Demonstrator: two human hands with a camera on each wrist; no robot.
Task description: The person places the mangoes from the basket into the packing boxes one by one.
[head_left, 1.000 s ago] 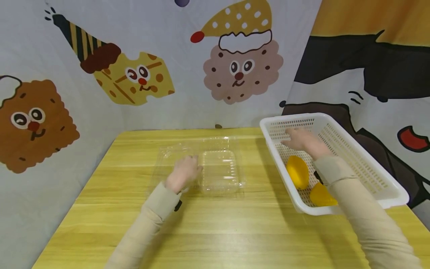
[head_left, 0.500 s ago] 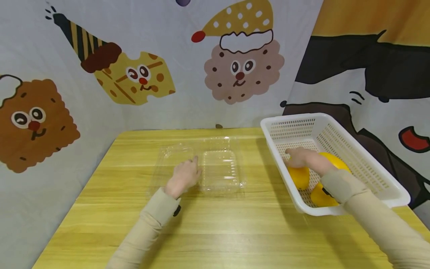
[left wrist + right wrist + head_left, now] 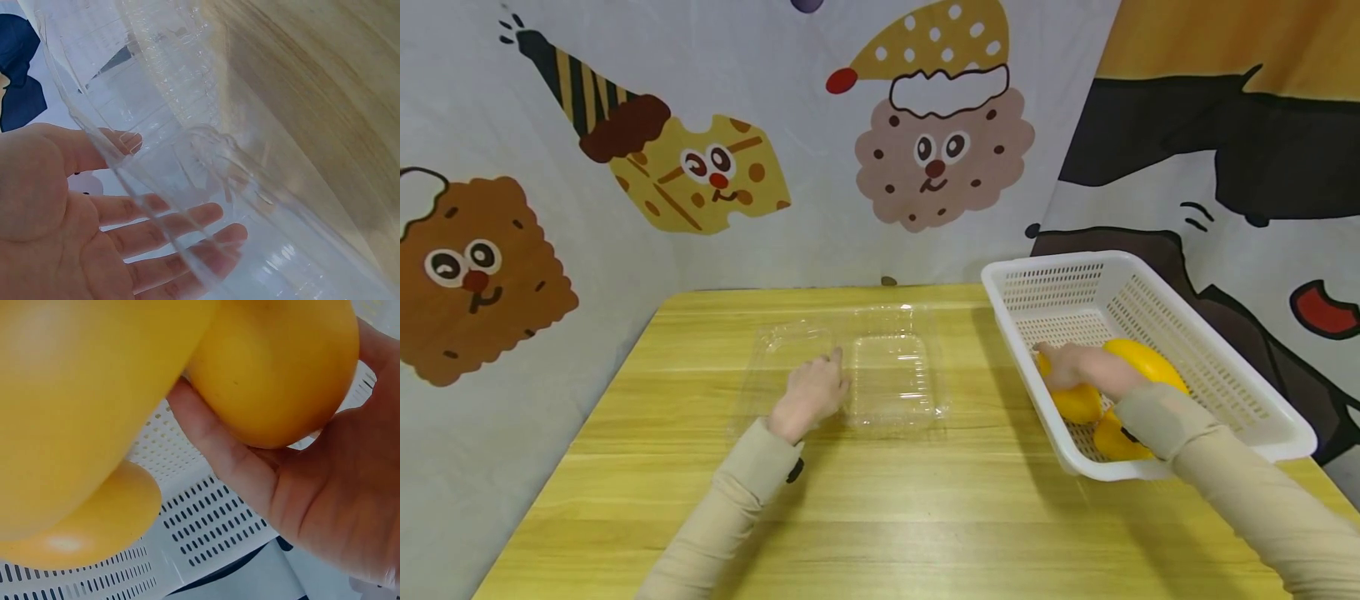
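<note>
My right hand (image 3: 1088, 369) is down inside the white basket (image 3: 1063, 446), gripping a yellow mango (image 3: 1078, 405) near its left wall. In the right wrist view, thumb and fingers curl round that mango (image 3: 269, 369). Two more mangoes lie beside it: one (image 3: 1150, 367) under and behind my wrist, the other (image 3: 1118, 439) in the near corner. At the middle of the table, a clear plastic clamshell box (image 3: 891, 379) lies opened out flat. My left hand (image 3: 811, 392) is at its middle fold, and in the left wrist view its fingers extend loosely behind the clear plastic.
The wooden table (image 3: 880, 533) reaches back to a cloth backdrop (image 3: 820, 250) printed with cartoon biscuits and cheese. The basket stands at the table's right side, its tall slotted walls close round the right hand.
My right hand has lowered from above the basket's far part onto the left mango and now grips it. The mango behind the wrist has come into view. The left hand has barely moved.
</note>
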